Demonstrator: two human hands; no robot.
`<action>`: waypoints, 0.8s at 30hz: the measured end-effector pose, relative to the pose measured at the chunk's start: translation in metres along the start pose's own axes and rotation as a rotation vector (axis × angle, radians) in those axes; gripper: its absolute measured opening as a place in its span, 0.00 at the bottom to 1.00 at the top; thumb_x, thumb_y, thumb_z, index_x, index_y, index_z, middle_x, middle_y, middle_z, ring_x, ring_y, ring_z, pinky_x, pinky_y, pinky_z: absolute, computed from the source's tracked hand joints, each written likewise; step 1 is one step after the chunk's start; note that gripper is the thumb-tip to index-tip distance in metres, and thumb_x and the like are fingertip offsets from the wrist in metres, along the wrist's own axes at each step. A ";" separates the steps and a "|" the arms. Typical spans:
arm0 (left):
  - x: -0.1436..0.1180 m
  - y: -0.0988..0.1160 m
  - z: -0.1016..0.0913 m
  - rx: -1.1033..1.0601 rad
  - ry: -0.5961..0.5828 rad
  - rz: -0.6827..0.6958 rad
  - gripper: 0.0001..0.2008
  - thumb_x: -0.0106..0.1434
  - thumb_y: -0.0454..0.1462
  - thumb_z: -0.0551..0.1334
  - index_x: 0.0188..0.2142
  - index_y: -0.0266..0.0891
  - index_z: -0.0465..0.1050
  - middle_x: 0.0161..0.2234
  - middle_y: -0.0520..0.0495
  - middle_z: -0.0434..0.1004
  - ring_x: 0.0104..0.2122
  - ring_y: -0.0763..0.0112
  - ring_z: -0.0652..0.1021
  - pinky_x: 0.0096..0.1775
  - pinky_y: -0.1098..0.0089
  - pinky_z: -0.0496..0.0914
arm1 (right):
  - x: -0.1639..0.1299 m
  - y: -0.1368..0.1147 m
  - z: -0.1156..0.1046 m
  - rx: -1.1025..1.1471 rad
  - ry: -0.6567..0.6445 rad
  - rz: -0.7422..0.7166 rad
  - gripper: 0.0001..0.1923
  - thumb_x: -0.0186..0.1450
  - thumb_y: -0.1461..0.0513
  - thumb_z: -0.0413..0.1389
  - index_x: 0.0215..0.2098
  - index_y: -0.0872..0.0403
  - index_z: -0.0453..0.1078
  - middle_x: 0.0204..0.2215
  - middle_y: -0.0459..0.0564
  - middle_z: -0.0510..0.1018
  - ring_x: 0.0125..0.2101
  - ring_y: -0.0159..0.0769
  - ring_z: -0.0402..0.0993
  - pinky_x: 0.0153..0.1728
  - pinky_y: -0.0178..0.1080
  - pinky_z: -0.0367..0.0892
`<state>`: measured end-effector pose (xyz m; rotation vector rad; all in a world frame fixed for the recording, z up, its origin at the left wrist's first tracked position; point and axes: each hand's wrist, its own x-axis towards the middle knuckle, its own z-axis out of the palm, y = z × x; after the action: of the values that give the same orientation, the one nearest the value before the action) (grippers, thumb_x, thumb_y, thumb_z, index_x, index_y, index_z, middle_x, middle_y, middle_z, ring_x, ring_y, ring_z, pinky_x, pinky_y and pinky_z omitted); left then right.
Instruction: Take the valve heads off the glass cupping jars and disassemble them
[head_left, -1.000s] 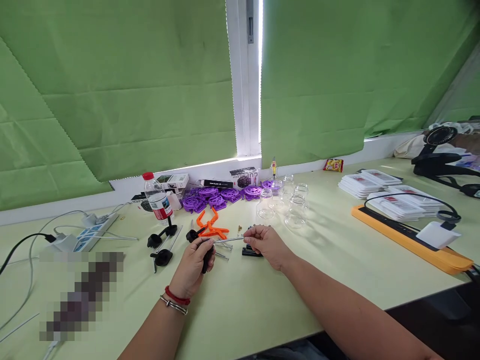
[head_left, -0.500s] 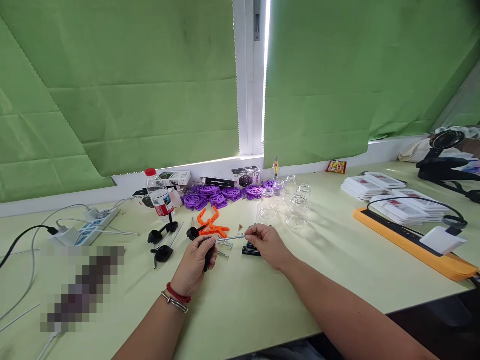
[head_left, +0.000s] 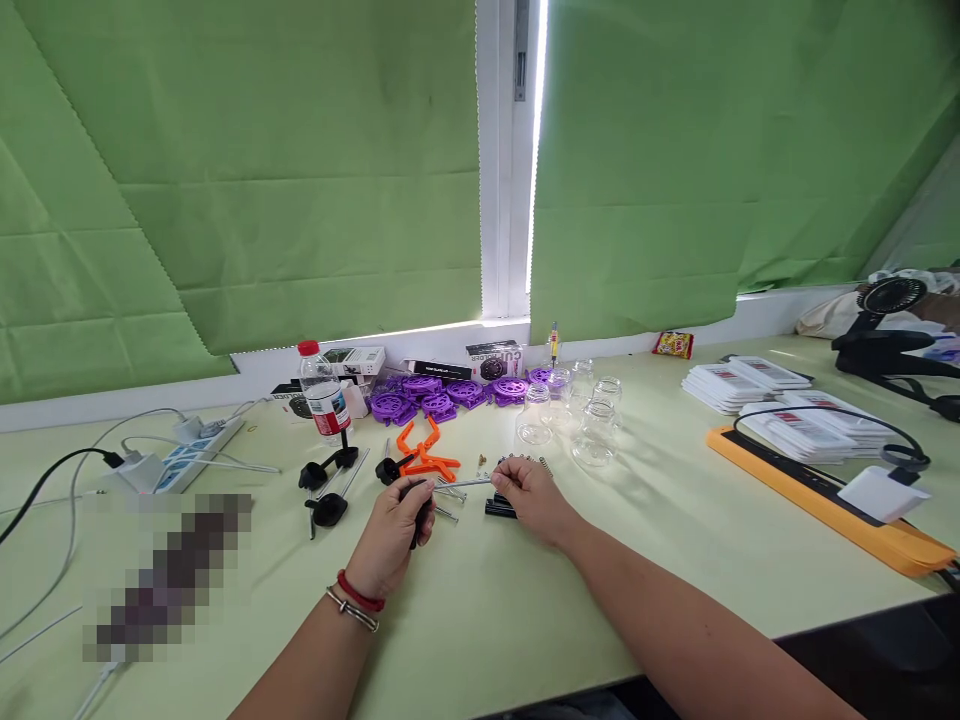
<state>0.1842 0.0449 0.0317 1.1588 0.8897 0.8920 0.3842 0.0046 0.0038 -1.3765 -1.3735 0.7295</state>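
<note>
The left hand (head_left: 394,530) is closing its grip around a black knob (head_left: 417,518), low over the counter (head_left: 675,540). A thin metal rod (head_left: 461,483) is sticking out of the knob toward the right. The right hand (head_left: 529,497) is pinching the far end of the rod with its fingertips (head_left: 501,482), so its grip is shut on the rod. The rod is lying almost flat between the two hands, just above the counter.

A small black block (head_left: 496,508) is sitting on the counter, partly hidden under the right hand. A few loose screws (head_left: 448,512) are lying between the hands. An orange piece (head_left: 424,455) is lying just behind the left hand. Two more black knobs with rods (head_left: 327,490) are lying to the left of it.

Farther back, purple wheels (head_left: 435,392) are sitting in a bunch near the window. A water bottle (head_left: 320,392) with a red cap is standing upright to their left. Clear jars (head_left: 585,420) are standing to the right. A power strip (head_left: 191,452) is lying far left. White packs (head_left: 757,380) are stacked far right, next to an orange pad (head_left: 825,495).
</note>
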 end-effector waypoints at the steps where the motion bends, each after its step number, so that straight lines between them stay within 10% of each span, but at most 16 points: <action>1: 0.000 0.000 0.000 0.000 -0.001 -0.004 0.14 0.53 0.46 0.64 0.31 0.38 0.66 0.23 0.56 0.67 0.17 0.81 0.65 0.18 0.76 0.55 | 0.000 0.000 0.000 -0.026 -0.001 -0.011 0.12 0.60 0.55 0.51 0.24 0.53 0.61 0.20 0.42 0.59 0.23 0.30 0.53 0.26 0.34 0.54; 24: 0.001 -0.001 0.001 0.019 -0.030 -0.022 0.13 0.55 0.45 0.63 0.32 0.38 0.65 0.23 0.56 0.65 0.17 0.80 0.63 0.18 0.76 0.53 | 0.001 0.002 0.002 0.023 -0.002 0.007 0.20 0.63 0.48 0.48 0.23 0.53 0.59 0.19 0.41 0.58 0.22 0.30 0.53 0.24 0.34 0.52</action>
<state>0.1855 0.0453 0.0312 1.1742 0.8870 0.8480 0.3834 0.0068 0.0015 -1.3633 -1.3584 0.7487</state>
